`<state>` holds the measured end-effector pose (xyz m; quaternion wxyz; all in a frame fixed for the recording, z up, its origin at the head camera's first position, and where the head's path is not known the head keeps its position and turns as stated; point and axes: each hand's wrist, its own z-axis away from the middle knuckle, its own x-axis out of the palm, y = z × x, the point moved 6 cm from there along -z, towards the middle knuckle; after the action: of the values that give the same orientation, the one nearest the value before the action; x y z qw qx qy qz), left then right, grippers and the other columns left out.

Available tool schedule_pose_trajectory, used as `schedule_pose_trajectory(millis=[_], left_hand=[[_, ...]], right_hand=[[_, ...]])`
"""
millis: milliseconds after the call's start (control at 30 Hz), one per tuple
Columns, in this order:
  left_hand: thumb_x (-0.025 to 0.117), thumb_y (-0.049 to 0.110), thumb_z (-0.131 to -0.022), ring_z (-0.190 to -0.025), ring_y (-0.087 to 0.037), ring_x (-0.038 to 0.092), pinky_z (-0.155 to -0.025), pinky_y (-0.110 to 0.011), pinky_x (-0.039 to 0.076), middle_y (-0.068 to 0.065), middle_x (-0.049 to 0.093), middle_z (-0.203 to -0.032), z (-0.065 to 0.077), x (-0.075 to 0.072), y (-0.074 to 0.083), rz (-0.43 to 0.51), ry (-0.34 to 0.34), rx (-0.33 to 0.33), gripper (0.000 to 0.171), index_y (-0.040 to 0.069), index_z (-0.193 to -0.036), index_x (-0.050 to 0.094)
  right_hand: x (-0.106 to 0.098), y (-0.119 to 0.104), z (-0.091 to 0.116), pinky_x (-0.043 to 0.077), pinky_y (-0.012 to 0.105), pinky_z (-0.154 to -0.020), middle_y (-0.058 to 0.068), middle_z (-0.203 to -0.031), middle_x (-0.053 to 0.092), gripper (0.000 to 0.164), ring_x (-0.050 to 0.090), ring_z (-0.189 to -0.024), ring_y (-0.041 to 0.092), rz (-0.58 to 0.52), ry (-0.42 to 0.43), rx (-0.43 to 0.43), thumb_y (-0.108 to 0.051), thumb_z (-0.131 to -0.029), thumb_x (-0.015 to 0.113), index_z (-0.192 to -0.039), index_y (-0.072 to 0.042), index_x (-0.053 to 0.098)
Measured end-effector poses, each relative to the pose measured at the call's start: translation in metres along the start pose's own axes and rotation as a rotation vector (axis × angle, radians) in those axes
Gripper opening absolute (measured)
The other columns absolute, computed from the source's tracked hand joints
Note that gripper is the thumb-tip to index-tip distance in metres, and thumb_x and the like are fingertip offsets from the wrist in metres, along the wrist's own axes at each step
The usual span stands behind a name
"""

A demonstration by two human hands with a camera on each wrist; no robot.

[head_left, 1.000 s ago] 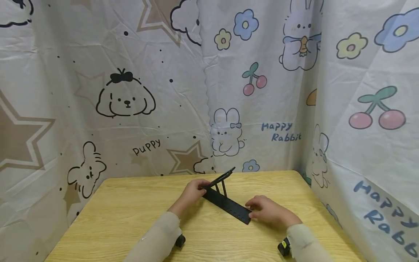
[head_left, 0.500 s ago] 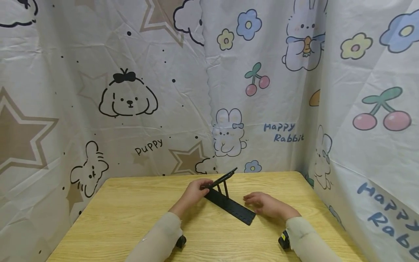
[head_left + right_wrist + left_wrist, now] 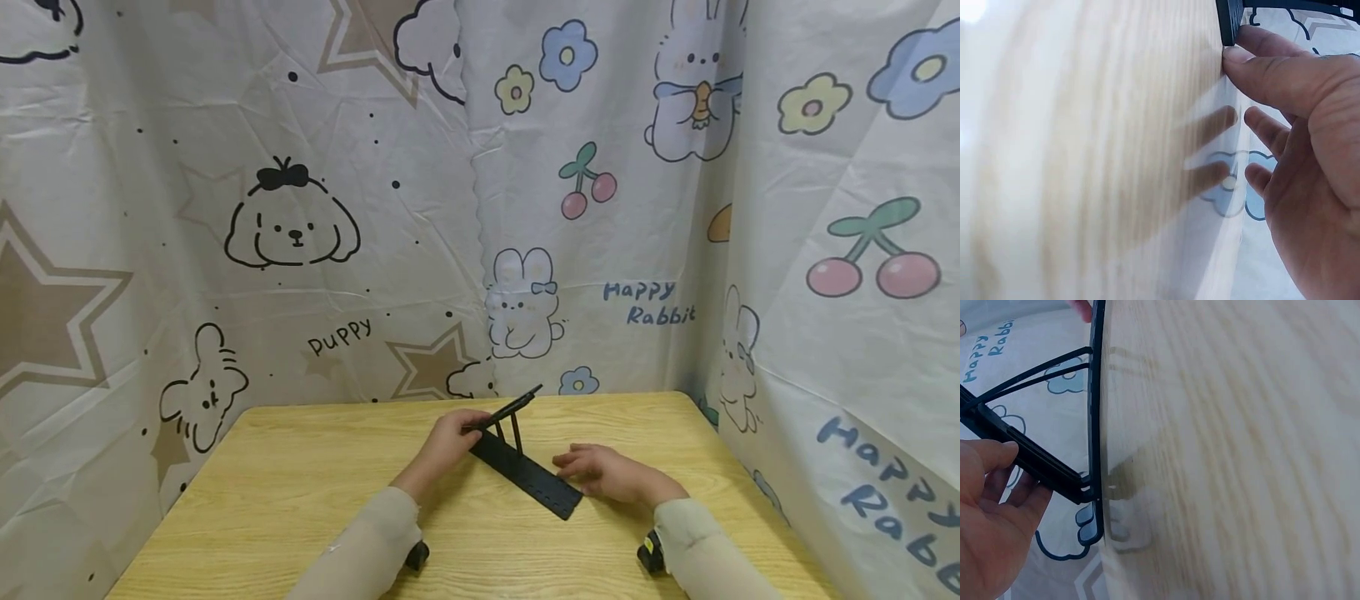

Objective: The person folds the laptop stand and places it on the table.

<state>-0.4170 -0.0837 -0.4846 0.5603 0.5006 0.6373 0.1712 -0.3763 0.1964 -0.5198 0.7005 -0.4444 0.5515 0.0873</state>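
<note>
A black folding stand, with a long flat base and a tilted upper panel propped on two thin struts, stands on the table. At its left end my left hand pinches the panel near the hinge. In the left wrist view the thumb and fingers of the left hand lie on either side of the panel. Beside the base's right end is my right hand, its fingers loosely bent and spread. In the right wrist view, thumb and forefinger of the right hand are at the base's end, seemingly touching it.
The wooden table reaches back to a printed cloth curtain, which hangs behind it and along the right side. A small black device is at the right wrist and another at the left.
My right hand has moved slightly farther back along the base's right end, its thumb away from the earlier spot. The base's right end has shifted slightly. My left hand keeps its hold.
</note>
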Motion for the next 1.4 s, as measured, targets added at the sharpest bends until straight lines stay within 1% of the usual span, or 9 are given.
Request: schedule_pose_trajectory(millis=[167,367,700,800,967,1100,1167,1300,1400], left_hand=[[0.063,-0.006,-0.095,-0.116,-0.028,0.066,-0.094,-0.042,0.057,-0.011,0.072,-0.124,-0.002,-0.002,-0.001,0.005,-0.008,-0.016,0.034,0.007,-0.125,0.072],[0.062,-0.005,-0.096,-0.117,-0.027,0.066,-0.096,-0.042,0.056,-0.010,0.071,-0.126,-0.005,-0.002,-0.005,0.019,-0.027,-0.038,0.034,0.008,-0.125,0.073],[0.061,-0.004,-0.097,-0.118,-0.025,0.064,-0.096,-0.040,0.056,-0.008,0.070,-0.128,-0.006,-0.002,-0.007,0.032,-0.049,-0.071,0.034,0.011,-0.125,0.073],[0.061,-0.004,-0.097,-0.119,-0.027,0.064,-0.097,-0.041,0.055,-0.009,0.070,-0.129,-0.007,-0.002,-0.009,0.030,-0.057,-0.058,0.033,0.010,-0.125,0.073],[0.061,-0.005,-0.097,-0.124,-0.030,0.062,-0.100,-0.042,0.054,-0.011,0.068,-0.132,-0.008,-0.003,-0.011,0.053,-0.072,-0.036,0.034,0.007,-0.126,0.072],[0.060,-0.005,-0.097,-0.127,-0.030,0.060,-0.102,-0.043,0.053,-0.011,0.068,-0.133,-0.009,-0.003,-0.012,0.090,-0.077,-0.058,0.034,0.007,-0.127,0.072],[0.060,-0.006,-0.097,-0.128,-0.031,0.059,-0.102,-0.044,0.053,-0.012,0.067,-0.133,-0.009,-0.003,-0.013,0.096,-0.074,-0.063,0.034,0.007,-0.127,0.072],[0.060,-0.006,-0.097,-0.130,-0.033,0.058,-0.104,-0.046,0.052,-0.014,0.067,-0.134,-0.010,-0.002,-0.015,0.093,-0.072,-0.071,0.034,0.007,-0.127,0.072],[0.060,-0.005,-0.098,-0.130,-0.033,0.057,-0.104,-0.047,0.051,-0.014,0.066,-0.135,-0.012,-0.002,-0.015,0.108,-0.075,-0.086,0.034,0.007,-0.127,0.072]], right_hand=[[0.004,-0.006,0.000,0.024,0.069,-0.117,0.005,-0.154,0.053,0.045,0.031,-0.149,0.045,-0.005,-0.012,-0.018,0.000,-0.094,0.066,-0.137,-0.012,0.067],[0.009,-0.013,0.000,0.026,0.068,-0.117,0.002,-0.151,0.056,0.045,0.033,-0.149,0.042,-0.035,-0.016,-0.015,-0.001,-0.093,0.068,-0.136,-0.011,0.067],[0.013,-0.019,-0.003,0.024,0.068,-0.118,-0.004,-0.146,0.060,0.043,0.034,-0.150,0.038,-0.070,-0.008,0.010,-0.003,-0.091,0.071,-0.132,-0.015,0.071],[0.014,-0.023,-0.005,0.025,0.067,-0.118,-0.005,-0.145,0.061,0.042,0.036,-0.149,0.038,-0.052,-0.005,0.000,-0.005,-0.091,0.072,-0.131,-0.015,0.071],[0.017,-0.030,-0.007,0.030,0.065,-0.116,-0.006,-0.142,0.063,0.040,0.041,-0.146,0.038,0.035,0.014,-0.044,-0.009,-0.091,0.073,-0.131,-0.014,0.072],[0.019,-0.035,-0.008,0.031,0.065,-0.115,-0.003,-0.142,0.063,0.040,0.043,-0.144,0.039,0.086,0.029,-0.066,-0.010,-0.090,0.074,-0.130,-0.012,0.072],[0.021,-0.037,-0.009,0.031,0.064,-0.116,-0.004,-0.143,0.063,0.041,0.043,-0.145,0.038,0.101,0.026,-0.061,-0.010,-0.090,0.074,-0.131,-0.012,0.071],[0.023,-0.041,-0.011,0.031,0.063,-0.117,-0.003,-0.144,0.062,0.040,0.043,-0.145,0.038,0.099,0.031,-0.056,-0.013,-0.091,0.075,-0.131,-0.012,0.071],[0.024,-0.044,-0.011,0.031,0.062,-0.117,0.001,-0.145,0.061,0.041,0.041,-0.145,0.040,0.054,0.040,-0.058,-0.015,-0.093,0.074,-0.133,-0.009,0.069]])
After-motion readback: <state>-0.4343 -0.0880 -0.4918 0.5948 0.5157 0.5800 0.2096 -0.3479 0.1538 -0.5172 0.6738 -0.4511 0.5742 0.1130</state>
